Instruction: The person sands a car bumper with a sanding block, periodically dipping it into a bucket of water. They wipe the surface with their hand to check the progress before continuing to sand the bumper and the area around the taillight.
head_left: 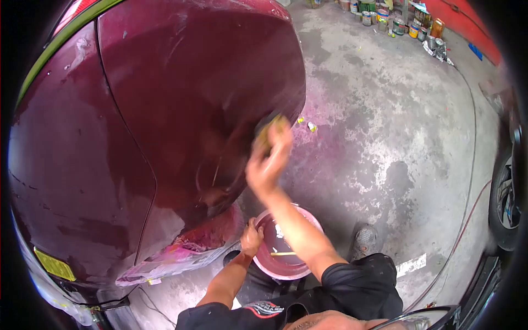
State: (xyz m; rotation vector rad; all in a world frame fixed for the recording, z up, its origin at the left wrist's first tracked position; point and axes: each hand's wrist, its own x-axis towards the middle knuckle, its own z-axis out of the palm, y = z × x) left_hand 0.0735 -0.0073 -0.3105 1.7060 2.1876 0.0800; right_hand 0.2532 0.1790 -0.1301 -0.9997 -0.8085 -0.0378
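Observation:
My right hand (269, 162), smeared by motion, is closed around a yellow-and-black pad (268, 130), at or close to the right edge of the wet maroon car panel (181, 93). Whether the pad touches the panel is hard to tell. My left hand (252, 237) grips the left rim of a pink bucket (315, 219). Inside the bucket are dark liquid, a pale stick (283, 253) and some whitish bits. The panel has wet streaks and a dark seam running down its left part.
Masking paper and plastic (181, 258) cover the wheel area below the panel. Paint cans (399, 25) line the far wall. A hose (474, 126) runs along the floor at right, near another vehicle's wheel (505, 198). A yellow-green strip (55, 264) marks the panel's lower left.

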